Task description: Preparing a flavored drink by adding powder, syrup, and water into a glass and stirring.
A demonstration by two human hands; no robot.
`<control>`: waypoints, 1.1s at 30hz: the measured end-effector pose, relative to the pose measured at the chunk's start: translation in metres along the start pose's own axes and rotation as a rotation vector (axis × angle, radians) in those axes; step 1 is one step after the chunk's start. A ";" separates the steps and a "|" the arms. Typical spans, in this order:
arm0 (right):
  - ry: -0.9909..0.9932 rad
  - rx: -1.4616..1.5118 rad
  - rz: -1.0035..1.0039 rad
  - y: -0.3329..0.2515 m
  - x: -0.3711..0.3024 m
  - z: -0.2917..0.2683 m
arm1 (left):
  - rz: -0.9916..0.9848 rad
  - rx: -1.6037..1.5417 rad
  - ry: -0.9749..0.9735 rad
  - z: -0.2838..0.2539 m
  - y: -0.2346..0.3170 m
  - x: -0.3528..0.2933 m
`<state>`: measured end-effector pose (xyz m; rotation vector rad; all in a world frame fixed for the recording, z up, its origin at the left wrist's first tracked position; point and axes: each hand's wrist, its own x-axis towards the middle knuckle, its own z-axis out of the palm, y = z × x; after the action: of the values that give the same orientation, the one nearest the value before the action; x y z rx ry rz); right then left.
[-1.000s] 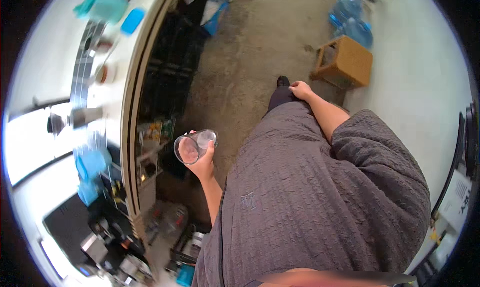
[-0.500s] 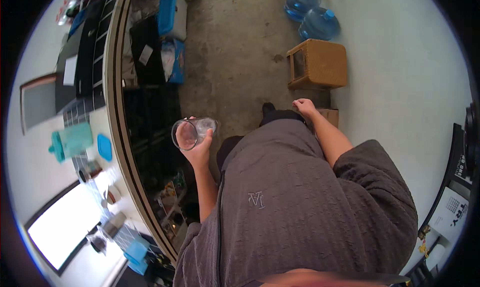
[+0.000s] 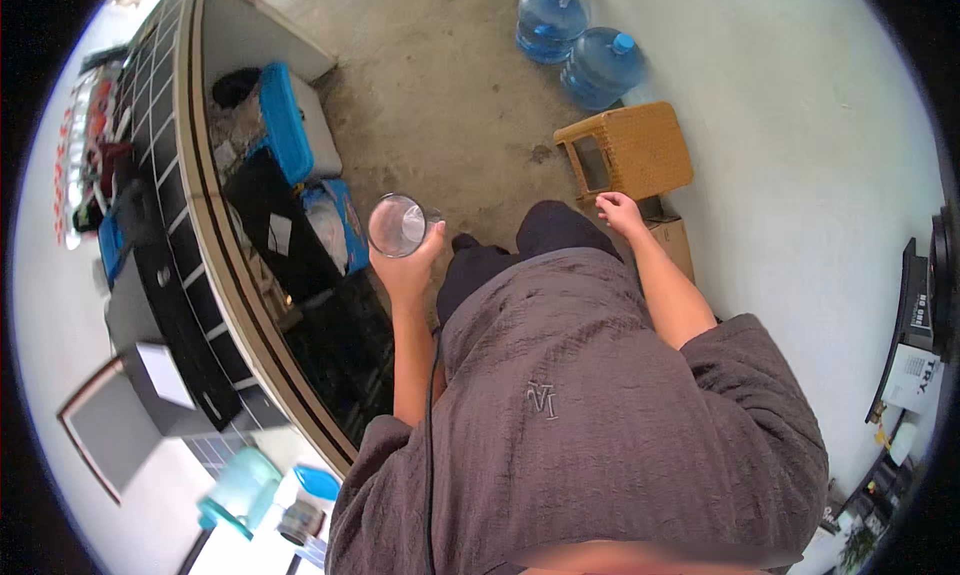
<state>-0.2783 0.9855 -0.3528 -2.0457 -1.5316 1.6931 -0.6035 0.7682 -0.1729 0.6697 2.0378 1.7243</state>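
My left hand (image 3: 405,268) is wrapped round a clear drinking glass (image 3: 386,237), held up at the left in front of my body. Its round rim tilts toward the view, and I make out nothing inside it. Past the glass, on the left, is a blue and white package (image 3: 345,230) on the floor level. My right hand (image 3: 622,215) hangs at my right side with loosely bent fingers a little apart, and nothing shows in it. Nearest to that hand are a tan woven-pattern stool (image 3: 650,150) and a cardboard box (image 3: 673,243).
Along the left runs a black-tiled counter edge (image 3: 215,245) with a white bin with a blue lid (image 3: 287,125) below. A teal pitcher (image 3: 245,487) stands at lower left. Two large blue water bottles (image 3: 603,70) sit ahead by the right wall (image 3: 780,125). Concrete floor (image 3: 430,95) lies between.
The view has moved forward and turned, so counter items have slid down the picture. My left hand has raised the glass slightly. My legs have stepped, and the right fingers look a bit looser.
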 end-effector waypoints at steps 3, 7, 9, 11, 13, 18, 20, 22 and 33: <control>0.031 0.113 -0.206 -0.050 0.024 0.011 | 0.019 -0.019 -0.024 0.014 0.005 0.055; 0.118 0.051 -0.318 -0.139 0.088 0.012 | 0.045 0.012 -0.063 0.032 -0.008 0.116; 0.150 0.050 -0.418 -0.174 0.158 0.001 | 0.057 0.028 -0.136 0.051 -0.019 0.146; 0.166 0.028 -0.478 -0.216 0.230 -0.003 | 0.057 0.007 -0.116 0.074 -0.037 0.169; 0.213 -0.085 -0.475 -0.268 0.295 -0.008 | 0.033 -0.022 -0.094 0.092 -0.054 0.188; 0.519 -0.482 -0.474 -0.348 0.480 -0.014 | 0.034 0.034 -0.075 0.152 -0.090 0.239; 0.519 -0.524 -0.463 -0.372 0.513 -0.003 | -0.033 0.044 0.013 0.164 -0.094 0.250; 0.453 -0.482 -0.378 -0.401 0.520 0.009 | -0.032 0.105 0.015 0.173 -0.102 0.265; 0.790 -0.252 -0.609 -0.386 0.456 -0.081 | -0.135 0.076 -0.056 0.213 -0.117 0.322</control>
<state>-0.5051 1.5414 -0.4075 -1.7186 -1.8063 0.4174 -0.7554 1.1120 -0.3198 0.5821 2.0692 1.5424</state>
